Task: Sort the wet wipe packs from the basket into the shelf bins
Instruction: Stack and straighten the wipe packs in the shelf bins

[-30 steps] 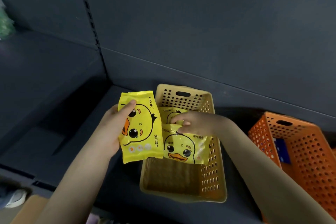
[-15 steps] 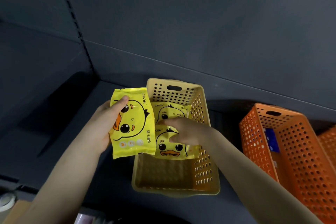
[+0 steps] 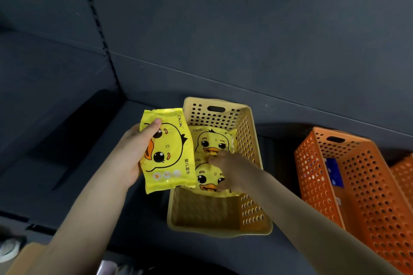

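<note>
My left hand (image 3: 131, 152) grips a yellow wet wipe pack (image 3: 169, 154) with a duck face, held upright just left of the yellow perforated bin (image 3: 219, 232) on the dark shelf. Two more duck packs lie flat in the bin: one at the back (image 3: 212, 140) and one in the middle (image 3: 205, 178). My right hand (image 3: 232, 169) reaches into the bin and lies over the middle pack, fingers at its top edge and thumb at its lower edge. The front of the bin shows its bare floor.
An orange perforated bin (image 3: 312, 181) stands to the right on the same shelf with a blue pack (image 3: 334, 172) inside. Another orange bin's edge (image 3: 402, 172) shows at the far right. A slotted shelf upright (image 3: 98, 29) runs up the dark back wall.
My right hand has lowered the middle duck pack flat into the yellow bin, in front of the rear pack. My left hand keeps holding its pack. My head has shifted slightly.
</note>
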